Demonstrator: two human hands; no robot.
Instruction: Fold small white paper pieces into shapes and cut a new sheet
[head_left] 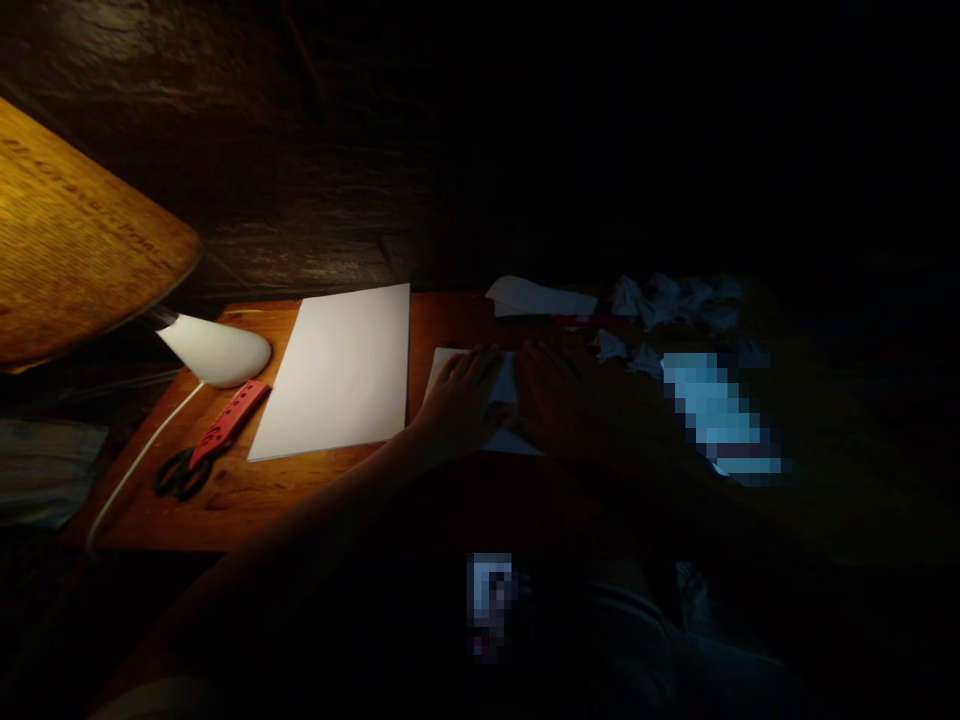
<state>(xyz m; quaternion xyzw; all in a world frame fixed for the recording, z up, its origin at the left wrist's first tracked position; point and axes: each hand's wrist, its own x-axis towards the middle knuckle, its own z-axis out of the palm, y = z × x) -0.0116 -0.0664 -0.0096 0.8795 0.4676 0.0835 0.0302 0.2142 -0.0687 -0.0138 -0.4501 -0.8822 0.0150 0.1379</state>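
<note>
A small white sheet of paper (517, 443) lies on the wooden table under both my hands. My left hand (466, 400) rests flat on its left part, fingers stretched out and pointing away from me. On the right part lies my right hand (559, 400), also flat with its fingers extended, though deep shadow blurs its outline. The two thumbs come close together near the middle of the paper. Whether the sheet is folded beneath the palms is hidden.
Left of my hands lies a larger white paper stack (341, 375). Scissors in a red cover (231, 420) sit beside the lamp (217, 352). Behind are a paper scrap (544, 297) and several folded paper pieces (664, 300). A pixelated glowing rectangle (720, 410) lies at right on the table (300, 500).
</note>
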